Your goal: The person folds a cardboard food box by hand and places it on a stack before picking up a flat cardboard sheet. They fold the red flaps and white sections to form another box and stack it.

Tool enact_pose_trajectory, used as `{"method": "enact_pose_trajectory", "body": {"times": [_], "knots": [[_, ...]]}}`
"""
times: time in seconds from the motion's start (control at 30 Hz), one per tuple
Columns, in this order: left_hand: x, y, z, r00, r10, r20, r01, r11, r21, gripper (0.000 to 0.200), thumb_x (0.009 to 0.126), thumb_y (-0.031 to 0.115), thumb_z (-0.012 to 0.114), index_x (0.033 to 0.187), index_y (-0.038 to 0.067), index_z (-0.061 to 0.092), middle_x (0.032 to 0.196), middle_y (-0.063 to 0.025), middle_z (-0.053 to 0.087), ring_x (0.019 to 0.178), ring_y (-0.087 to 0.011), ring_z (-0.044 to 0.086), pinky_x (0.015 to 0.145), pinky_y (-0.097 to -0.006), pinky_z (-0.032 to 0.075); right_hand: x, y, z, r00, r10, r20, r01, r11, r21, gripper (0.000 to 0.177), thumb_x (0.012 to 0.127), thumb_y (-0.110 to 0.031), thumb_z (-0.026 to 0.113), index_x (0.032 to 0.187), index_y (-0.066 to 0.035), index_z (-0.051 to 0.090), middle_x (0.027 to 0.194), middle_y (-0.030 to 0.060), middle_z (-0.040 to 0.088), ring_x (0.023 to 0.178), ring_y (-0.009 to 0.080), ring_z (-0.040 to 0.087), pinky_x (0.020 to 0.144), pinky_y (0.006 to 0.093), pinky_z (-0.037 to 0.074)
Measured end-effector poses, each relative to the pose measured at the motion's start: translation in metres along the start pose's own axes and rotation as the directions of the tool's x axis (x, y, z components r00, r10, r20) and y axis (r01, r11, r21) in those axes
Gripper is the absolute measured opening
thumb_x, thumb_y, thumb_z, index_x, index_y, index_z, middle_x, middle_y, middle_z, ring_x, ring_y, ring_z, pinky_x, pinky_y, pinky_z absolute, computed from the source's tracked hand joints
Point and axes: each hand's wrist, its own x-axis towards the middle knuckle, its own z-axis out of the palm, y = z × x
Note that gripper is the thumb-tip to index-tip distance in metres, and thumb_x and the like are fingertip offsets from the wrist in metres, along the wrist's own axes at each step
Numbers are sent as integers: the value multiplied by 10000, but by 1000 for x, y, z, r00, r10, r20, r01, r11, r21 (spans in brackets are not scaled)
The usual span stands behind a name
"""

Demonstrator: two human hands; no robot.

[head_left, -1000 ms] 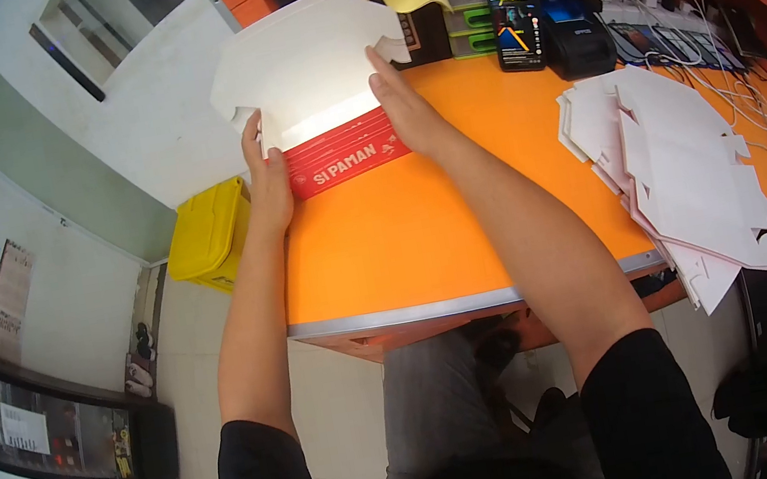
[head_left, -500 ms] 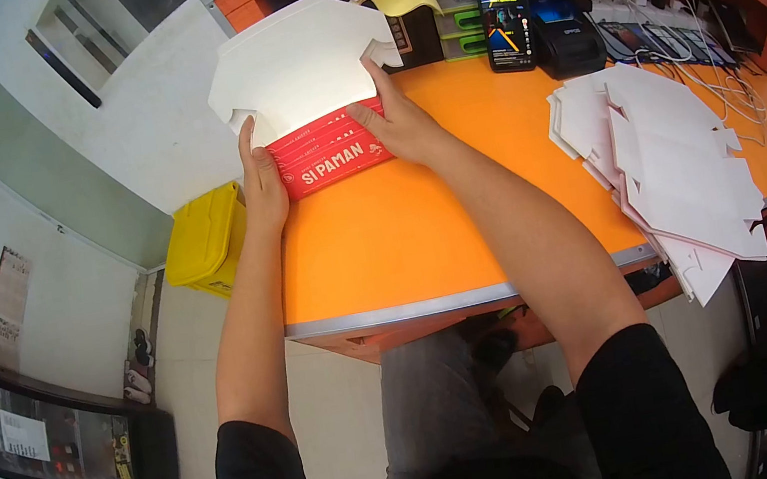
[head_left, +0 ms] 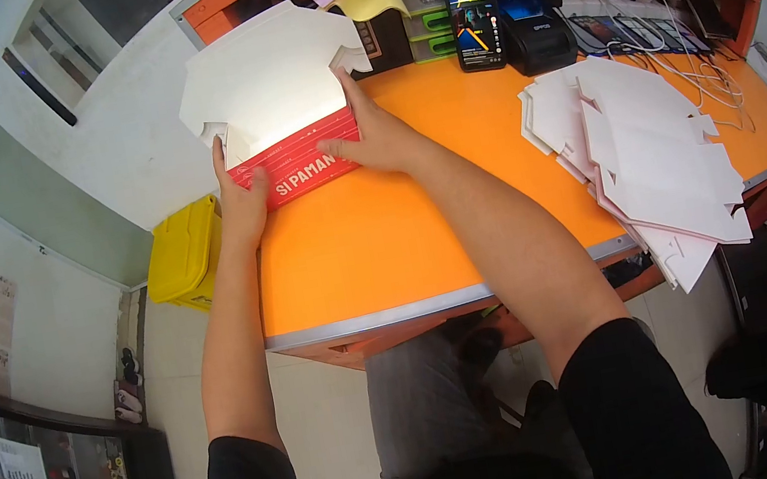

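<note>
A red and white cardboard box [head_left: 301, 180] stands at the far left part of the orange table, its red front lettered "SI PAMAN". Its white lid flap [head_left: 269, 71] is raised and leans away from me. The red front looks like several layers, one behind another. My left hand [head_left: 245, 197] grips the left end, thumb on the front and fingers at the side. On the right end, my right hand [head_left: 374, 134] holds on the same way, its thumb lying across the front panel. Parts of the fingers are hidden behind the cardboard.
Flat white cardboard blanks [head_left: 648, 150] lie in a pile on the right of the orange table [head_left: 366, 258], jutting over its front edge. A phone [head_left: 475, 23] stands upright beside a black device [head_left: 538, 36]. Cables [head_left: 697, 80] trail at the back right. A yellow bin [head_left: 186, 250] stands left.
The whole scene has shifted slightly left in view. Both hands still hold the box; my right thumb has slid inward over the front panel, covering the end of the lettering.
</note>
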Motion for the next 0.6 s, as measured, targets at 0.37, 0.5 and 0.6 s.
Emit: {"method": "enact_pose_trajectory", "body": {"times": [0.37,0.5,0.6], "knots": [[-8,34,13,998,-48,46,51,997,-60,1262,689,123,958,1608,84,93,1384,-236,547,1205,-279,637,992,-390,581,5,3,11,993,7,-114,-7,1000,4,923,975,-322,723,1641,-62,139,1510,253,496,1361,305,545,1116,379,447],[-9,39,15,995,-91,52,93,994,-50,1260,677,69,951,1608,107,103,1387,-238,547,1204,-285,640,990,-395,587,7,4,10,992,37,-124,-31,998,49,910,976,-311,723,1637,-54,152,1494,248,513,1368,299,540,1120,379,443],[-10,41,14,996,-74,45,72,997,28,1235,692,39,931,1609,112,106,1392,-240,544,1219,-284,631,995,-396,584,7,0,9,992,58,-108,-50,996,76,921,970,-309,732,1632,-34,153,1497,257,507,1376,309,531,1124,379,439]]}}
